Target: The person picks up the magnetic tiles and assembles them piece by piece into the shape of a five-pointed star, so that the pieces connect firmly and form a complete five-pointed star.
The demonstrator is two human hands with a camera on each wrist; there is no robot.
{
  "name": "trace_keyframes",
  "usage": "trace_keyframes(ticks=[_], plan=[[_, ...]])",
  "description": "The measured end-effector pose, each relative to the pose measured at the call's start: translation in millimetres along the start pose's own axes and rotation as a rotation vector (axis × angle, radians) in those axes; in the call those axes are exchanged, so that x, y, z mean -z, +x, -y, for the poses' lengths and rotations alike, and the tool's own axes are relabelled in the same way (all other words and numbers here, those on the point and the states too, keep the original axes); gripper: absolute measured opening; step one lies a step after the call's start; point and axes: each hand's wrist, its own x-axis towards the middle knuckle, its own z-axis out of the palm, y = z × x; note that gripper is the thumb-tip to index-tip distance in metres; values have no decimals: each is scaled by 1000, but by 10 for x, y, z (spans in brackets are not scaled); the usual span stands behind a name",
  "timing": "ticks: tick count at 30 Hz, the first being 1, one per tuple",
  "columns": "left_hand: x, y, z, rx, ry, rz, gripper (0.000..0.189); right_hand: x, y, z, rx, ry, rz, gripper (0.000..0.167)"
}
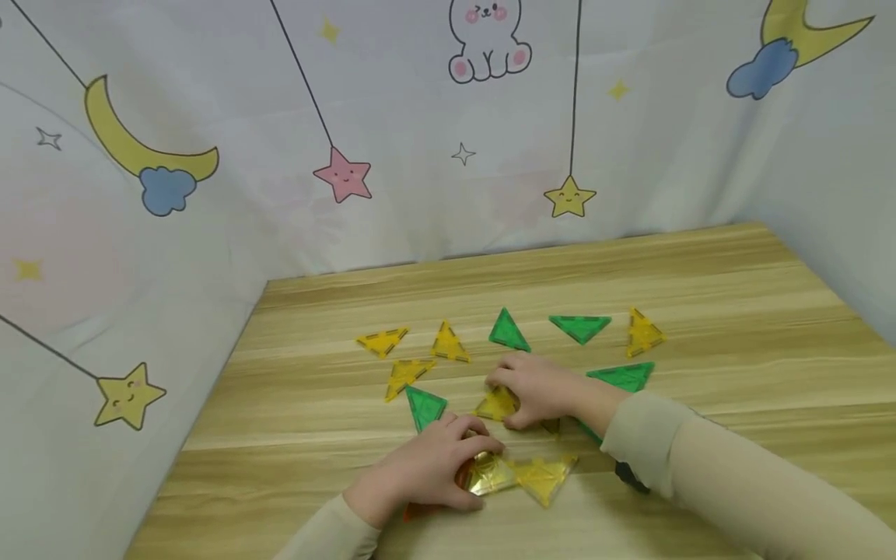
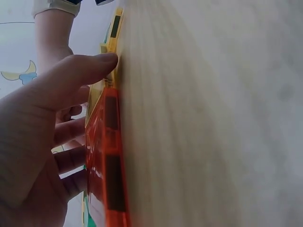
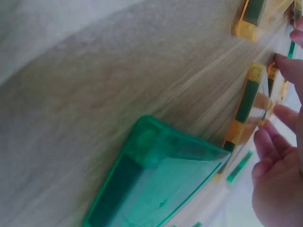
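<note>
My left hand (image 1: 437, 464) spans a yellow magnetic tile (image 1: 490, 476), with the thumb at its near edge and the fingers at its far side. Under that palm is an orange-red tile (image 2: 102, 156), mostly hidden in the head view. A yellow triangle tile (image 1: 544, 476) lies against the gripped tile's right side. Just beyond, my right hand (image 1: 539, 389) pinches another yellow triangle tile (image 1: 495, 404) between thumb and fingers, low over the table. Close to the left fingers lies a green triangle tile (image 1: 424, 406).
Across the wooden table (image 1: 735, 311) lie more flat triangles: yellow tiles (image 1: 448, 344) at the back left, green tiles (image 1: 509, 330) at the back middle, a yellow tile (image 1: 642, 334) at the right. Beneath the right forearm sits a green tile (image 3: 165, 179). A printed curtain (image 1: 420, 218) borders the back.
</note>
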Motion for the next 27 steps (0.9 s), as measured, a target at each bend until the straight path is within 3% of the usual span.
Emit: trace_keyframes(ticks=[4,13,20,27], plan=[[12,-4,-8,38,-21,6,62,29,-9,-9,-47,71,14,59],[0,13,-25,20,-16,-5,60,122,-115,35,-79,176,-48,54],[-7,20,-18,16,-8,-3,57,55,-444,249,-60,306,-113,49],[-12,-6,-6,20,-33,-6,57,-145,-782,416,31,387,-67,47]])
